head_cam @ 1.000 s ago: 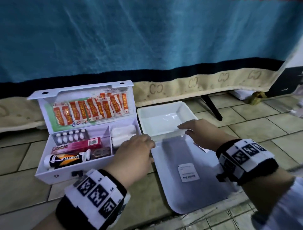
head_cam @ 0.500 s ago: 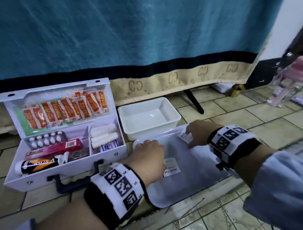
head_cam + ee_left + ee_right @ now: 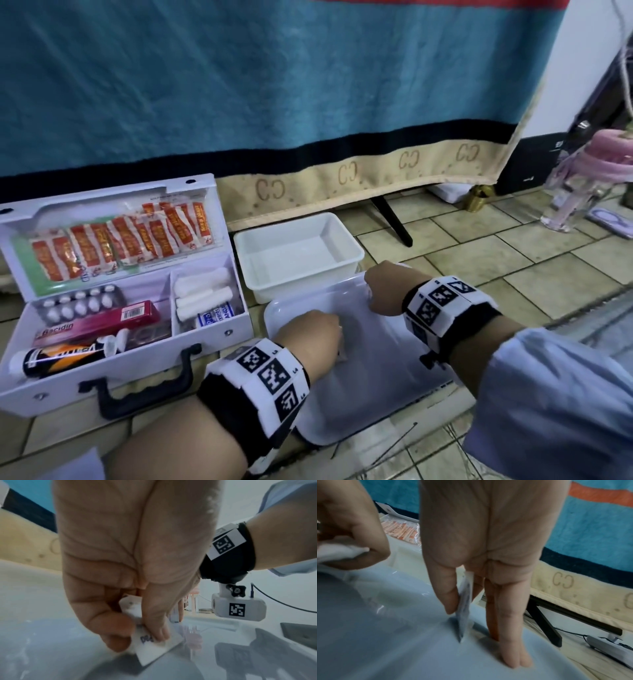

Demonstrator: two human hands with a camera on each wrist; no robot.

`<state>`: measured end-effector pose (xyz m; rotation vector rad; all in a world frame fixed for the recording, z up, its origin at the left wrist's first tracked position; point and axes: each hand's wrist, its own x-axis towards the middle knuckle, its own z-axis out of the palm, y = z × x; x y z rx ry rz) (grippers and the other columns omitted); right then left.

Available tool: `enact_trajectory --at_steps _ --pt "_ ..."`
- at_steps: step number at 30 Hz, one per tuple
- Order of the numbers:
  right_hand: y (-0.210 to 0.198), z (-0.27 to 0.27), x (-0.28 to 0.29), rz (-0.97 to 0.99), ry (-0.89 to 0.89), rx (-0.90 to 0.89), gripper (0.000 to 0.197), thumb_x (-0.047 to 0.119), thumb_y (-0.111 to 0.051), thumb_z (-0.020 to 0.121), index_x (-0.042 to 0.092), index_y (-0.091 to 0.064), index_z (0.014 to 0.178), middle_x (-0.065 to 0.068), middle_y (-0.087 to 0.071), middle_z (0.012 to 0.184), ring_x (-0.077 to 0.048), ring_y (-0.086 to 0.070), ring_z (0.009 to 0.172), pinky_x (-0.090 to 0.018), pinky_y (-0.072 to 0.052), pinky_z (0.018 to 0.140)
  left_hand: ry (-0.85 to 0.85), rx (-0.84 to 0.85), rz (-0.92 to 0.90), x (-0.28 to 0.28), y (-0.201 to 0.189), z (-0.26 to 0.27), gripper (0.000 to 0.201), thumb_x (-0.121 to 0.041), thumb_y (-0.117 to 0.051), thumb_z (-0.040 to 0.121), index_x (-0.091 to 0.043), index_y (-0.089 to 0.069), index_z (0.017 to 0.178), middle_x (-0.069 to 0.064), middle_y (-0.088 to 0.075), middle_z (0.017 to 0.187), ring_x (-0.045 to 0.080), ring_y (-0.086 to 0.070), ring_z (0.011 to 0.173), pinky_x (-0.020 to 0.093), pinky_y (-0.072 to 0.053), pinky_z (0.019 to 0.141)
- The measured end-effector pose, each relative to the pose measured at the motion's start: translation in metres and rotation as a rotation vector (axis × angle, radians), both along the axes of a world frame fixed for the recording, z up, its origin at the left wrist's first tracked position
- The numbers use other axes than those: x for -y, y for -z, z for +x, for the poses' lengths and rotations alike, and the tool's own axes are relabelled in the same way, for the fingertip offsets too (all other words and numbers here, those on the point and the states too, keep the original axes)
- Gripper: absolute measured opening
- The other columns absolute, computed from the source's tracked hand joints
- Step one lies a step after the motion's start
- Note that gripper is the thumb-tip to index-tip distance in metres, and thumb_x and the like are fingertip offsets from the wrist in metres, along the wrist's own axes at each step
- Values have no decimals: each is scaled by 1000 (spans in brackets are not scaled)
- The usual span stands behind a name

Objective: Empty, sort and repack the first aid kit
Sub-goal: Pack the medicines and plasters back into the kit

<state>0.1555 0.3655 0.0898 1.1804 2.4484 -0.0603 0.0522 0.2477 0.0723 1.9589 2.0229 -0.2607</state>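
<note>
Left hand (image 3: pixel 120 574) pinches flat pad sachet (image 3: pixel 157 647) – right hand (image 3: pixel 471 547) pinches second sachet (image 3: pixel 464 601) edge-down on tray (image 3: pixel 376 404).

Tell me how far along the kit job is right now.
Barely started. The kit lies open and still nearly full: plasters, pills, tube, gauze rolls. In hand: the left hand pinches one pad packet on the tray, the right hand another packet. The bin holds nothing. Emptying, sorting and repacking remain.
</note>
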Motion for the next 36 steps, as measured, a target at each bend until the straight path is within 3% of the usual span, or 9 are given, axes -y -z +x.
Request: enact_trajectory --at_steps 4,9,15,17,20,25,28,31,36 --pt "-18 3 6 -97 105 -130 21 19 -59 79 14 -47 63 2 -49 64 -21 -57 64 -25 -47 55 -138 83 120 14 -19 -25 23 -18 -53 93 -11 -51 115 9 -57 117 27 -54 111 28 -35 80" --pt "-36 -16 19 -221 144 -497 26 10 -60 76 20 -44 57 5 -59 64 -19 -60 63 -26 -42 54 -299 195 286 52 -57 -79 18 -34 -54 92 -18 -47 97 8 -58 112 24 -54 105 26 -32 71" --pt "-41 -94 55 -559 163 -916 8 13 -60 83 18 -58 78 7 -46 66 -8 -41 59 -21 -33 54 -432 148 319 96 -86 -165 50 -39 -52 93 -17 -42 137 2 -43 138 19 -43 123 26 -34 94" --pt "-45 -125 68 -784 233 -1094 12 22 -55 86 14 -64 85 4 -40 66 -8 -36 58 -21 -31 55 -429 112 324 103 -89 -197 47 -39 -55 91 -18 -46 133 2 -40 137 17 -42 119 25 -33 94" --pt "-48 -163 80 -983 276 -1323 34 -1 -33 93 9 -65 93 -4 -39 67 -12 -32 56 -18 -39 50 -389 46 364 109 -88 -235 39 -35 -59 89 -19 -54 124 1 -26 150 19 -26 135 28 -25 110" --pt "-48 -204 93 -973 291 -1428 28 -14 -46 89 7 -64 93 -14 -61 85 -15 -52 62 -18 -45 52 -325 44 338 116 -77 -266 31 -35 -62 88 -23 -59 117 -5 8 159 20 4 147 35 -6 120" --pt "-43 -218 94 -922 359 -1507 15 -12 -57 85 2 -62 84 -11 -66 80 -17 -64 65 -20 -54 53 -296 52 372 113 -75 -272 23 -34 -62 87 -23 -61 108 -7 -5 157 19 -12 144 34 -18 118" --pt "-43 -226 88 -840 326 -1509 15 -9 -64 81 4 -63 74 -1 -69 64 -9 -64 55 -18 -52 53 -267 19 482 108 -80 -278 30 -37 -61 87 -21 -61 112 -8 -33 136 14 -31 126 34 -29 110" --pt "-65 -241 68 -833 288 -1677 13 -6 -63 82 4 -61 72 -3 -65 58 -10 -60 49 -16 -51 51 -259 77 402 103 -82 -284 36 -37 -65 85 -19 -61 115 -12 -38 123 11 -48 108 30 -41 97"
